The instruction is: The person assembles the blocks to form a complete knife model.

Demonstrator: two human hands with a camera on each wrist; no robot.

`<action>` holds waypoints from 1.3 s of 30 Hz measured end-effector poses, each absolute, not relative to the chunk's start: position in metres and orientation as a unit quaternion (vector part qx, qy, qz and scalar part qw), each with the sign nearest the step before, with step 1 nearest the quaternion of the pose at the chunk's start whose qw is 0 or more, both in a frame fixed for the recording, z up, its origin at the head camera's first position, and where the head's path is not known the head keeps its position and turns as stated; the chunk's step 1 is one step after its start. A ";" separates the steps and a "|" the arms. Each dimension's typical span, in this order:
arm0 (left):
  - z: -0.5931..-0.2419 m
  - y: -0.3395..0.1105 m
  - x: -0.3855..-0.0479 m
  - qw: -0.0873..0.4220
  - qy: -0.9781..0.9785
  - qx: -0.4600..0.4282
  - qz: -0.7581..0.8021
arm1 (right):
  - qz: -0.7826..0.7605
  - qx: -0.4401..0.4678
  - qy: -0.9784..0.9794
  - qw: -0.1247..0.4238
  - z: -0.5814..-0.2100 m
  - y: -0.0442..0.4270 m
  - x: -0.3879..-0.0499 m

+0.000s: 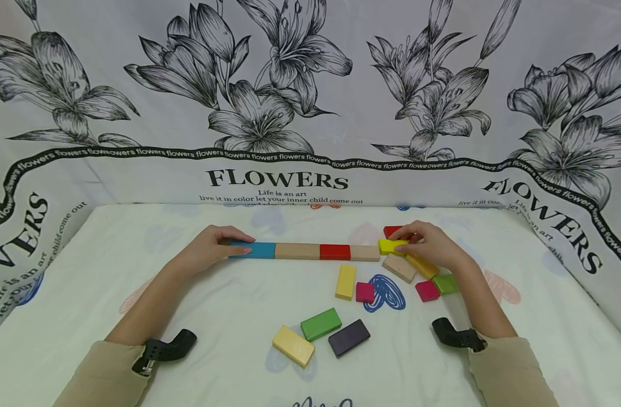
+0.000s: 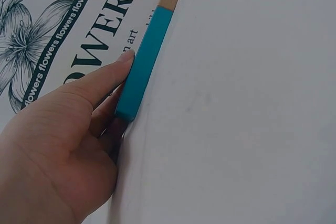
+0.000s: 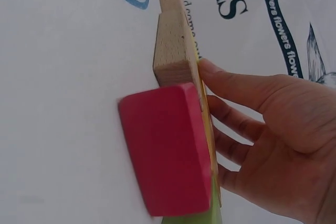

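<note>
A straight row of wooden blocks lies across the cloth: a blue block [image 1: 259,250], a long plain block [image 1: 297,251], a red block [image 1: 335,252] and a shorter plain block [image 1: 364,253]. At the row's left end my left hand [image 1: 204,249] pinches the blue block between thumb and fingers; the left wrist view shows the thumb along the side of this blue block [image 2: 144,64]. My right hand [image 1: 433,244] pinches a bright yellow block [image 1: 388,246] at the row's right end. In the right wrist view, nearer blocks mostly hide that block from sight.
Around the right hand lie another red block [image 1: 391,231], a plain block [image 1: 399,268], an orange-yellow block [image 1: 423,267], a pink block [image 1: 427,291] and a green block [image 1: 446,284]. Nearer are yellow [image 1: 346,282], pink [image 1: 364,292], green [image 1: 321,324], dark [image 1: 349,338] and pale yellow [image 1: 293,345] blocks.
</note>
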State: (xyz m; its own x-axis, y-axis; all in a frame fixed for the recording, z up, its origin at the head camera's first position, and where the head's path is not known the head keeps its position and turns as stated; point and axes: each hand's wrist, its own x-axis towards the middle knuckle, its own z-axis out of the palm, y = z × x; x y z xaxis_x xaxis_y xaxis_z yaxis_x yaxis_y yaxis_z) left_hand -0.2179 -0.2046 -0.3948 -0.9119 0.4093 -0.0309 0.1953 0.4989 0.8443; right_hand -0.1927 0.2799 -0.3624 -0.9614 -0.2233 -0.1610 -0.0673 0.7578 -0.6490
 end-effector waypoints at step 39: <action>-0.396 -0.205 -0.219 0.117 0.856 0.177 0.472 | -0.345 -0.115 0.919 0.154 -0.361 0.284 -0.192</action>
State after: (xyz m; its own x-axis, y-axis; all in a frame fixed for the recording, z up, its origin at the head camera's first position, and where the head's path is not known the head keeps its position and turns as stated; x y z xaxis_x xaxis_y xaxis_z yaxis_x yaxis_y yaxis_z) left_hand -0.2188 -0.2053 -0.3961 -0.9103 0.4125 -0.0336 0.1917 0.4923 0.8490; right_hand -0.1922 0.2835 -0.3610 -0.9262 -0.3180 -0.2025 -0.1060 0.7352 -0.6696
